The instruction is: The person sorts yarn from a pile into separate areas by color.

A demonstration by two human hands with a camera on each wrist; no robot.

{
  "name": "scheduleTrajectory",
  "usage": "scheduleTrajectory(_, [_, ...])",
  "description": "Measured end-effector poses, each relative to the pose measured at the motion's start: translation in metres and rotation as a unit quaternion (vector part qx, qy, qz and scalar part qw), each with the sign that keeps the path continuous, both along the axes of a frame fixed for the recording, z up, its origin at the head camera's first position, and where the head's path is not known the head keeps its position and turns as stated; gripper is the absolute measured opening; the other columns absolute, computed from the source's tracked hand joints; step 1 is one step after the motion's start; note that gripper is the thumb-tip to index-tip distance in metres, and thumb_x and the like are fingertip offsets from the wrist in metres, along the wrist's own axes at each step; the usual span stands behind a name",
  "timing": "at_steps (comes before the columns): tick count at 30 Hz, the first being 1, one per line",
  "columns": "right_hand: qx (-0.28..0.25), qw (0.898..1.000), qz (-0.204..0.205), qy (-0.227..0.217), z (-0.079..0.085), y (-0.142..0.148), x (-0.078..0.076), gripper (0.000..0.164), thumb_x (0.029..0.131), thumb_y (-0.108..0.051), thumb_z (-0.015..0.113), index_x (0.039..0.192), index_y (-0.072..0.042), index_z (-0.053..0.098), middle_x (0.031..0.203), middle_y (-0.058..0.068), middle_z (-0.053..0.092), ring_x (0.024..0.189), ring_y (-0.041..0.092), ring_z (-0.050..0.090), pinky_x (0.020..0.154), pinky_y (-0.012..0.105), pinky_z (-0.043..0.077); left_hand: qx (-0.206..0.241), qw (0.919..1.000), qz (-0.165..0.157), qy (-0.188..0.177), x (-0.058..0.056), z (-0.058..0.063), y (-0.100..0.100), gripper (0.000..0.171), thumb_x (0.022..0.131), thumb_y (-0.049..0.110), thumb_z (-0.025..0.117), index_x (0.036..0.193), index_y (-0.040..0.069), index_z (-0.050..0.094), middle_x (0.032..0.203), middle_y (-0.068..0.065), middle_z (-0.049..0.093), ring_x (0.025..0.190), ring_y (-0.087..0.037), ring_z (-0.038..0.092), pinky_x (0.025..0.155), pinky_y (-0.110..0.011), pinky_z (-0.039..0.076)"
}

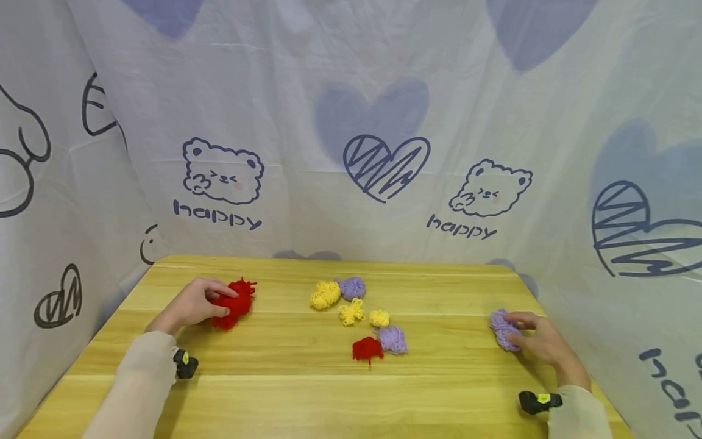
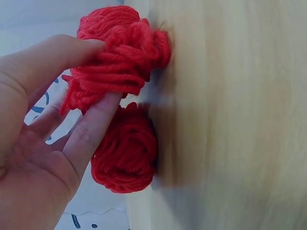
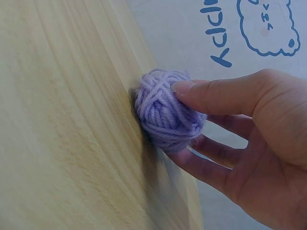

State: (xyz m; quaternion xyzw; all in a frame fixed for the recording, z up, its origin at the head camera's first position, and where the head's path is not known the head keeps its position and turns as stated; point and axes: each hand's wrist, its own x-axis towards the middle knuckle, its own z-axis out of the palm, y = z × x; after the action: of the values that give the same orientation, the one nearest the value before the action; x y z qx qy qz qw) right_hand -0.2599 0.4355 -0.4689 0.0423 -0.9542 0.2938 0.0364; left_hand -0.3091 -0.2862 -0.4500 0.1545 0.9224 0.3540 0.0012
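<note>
Red yarn is pinched in your left hand, toward the counter's left side, purple yarn in your right hand, toward its right; the largest yellow bundle lies between, nearer your left.

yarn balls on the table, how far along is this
Partway, perhaps. Apparently done: a red yarn ball sits at left. In hand: the left hand pinches a red yarn bundle beside it; the right hand pinches a lilac yarn ball. Seemingly remaining: three yellow bundles, two lilac balls and a red tuft between the hands.
</note>
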Motion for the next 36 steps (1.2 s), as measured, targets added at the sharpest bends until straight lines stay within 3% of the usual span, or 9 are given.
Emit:
scheduleTrajectory(8, [-0.006, 1.0, 0.002, 0.004, 0.001, -0.0002, 0.0007, 0.04, 0.09, -0.005, 0.076, 0.127, 0.007, 0.067, 0.134, 0.036, 0.061, 0.116, 0.052, 0.062, 0.096, 0.06, 0.053, -0.007, 0.9999, 0.009, -0.005, -0.0015, -0.001, -0.0017, 0.03, 0.083, 0.001, 0.08, 0.112, 0.004, 0.079, 0.128, -0.027, 0.066, 0.101, -0.032, 0.063, 0.086, -0.038, 0.057])
scheduleTrajectory(21, [-0.005, 1.0, 0.0, -0.001, 0.0026, -0.0018, 0.0003, 0.042, 0.09, -0.006, 0.076, 0.128, 0.007, 0.066, 0.135, 0.036, 0.06, 0.117, 0.052, 0.061, 0.096, 0.06, 0.053, -0.014, 0.9999, -0.002, 0.003, 0.0, -0.0032, -0.0005, 0.031, 0.081, 0.0, 0.082, 0.111, 0.002, 0.079, 0.124, -0.026, 0.067, 0.099, -0.031, 0.064, 0.086, -0.041, 0.057])
scheduleTrajectory(36, [-0.005, 1.0, 0.001, -0.003, 0.0009, -0.001, 0.0016, 0.041, 0.09, -0.006, 0.075, 0.128, 0.007, 0.067, 0.135, 0.036, 0.06, 0.117, 0.053, 0.061, 0.096, 0.062, 0.052, -0.021, 0.9996, 0.012, -0.015, 0.0016, -0.0027, -0.0001, 0.032, 0.083, 0.0, 0.08, 0.114, 0.002, 0.078, 0.127, -0.027, 0.065, 0.101, -0.032, 0.062, 0.088, -0.043, 0.057])
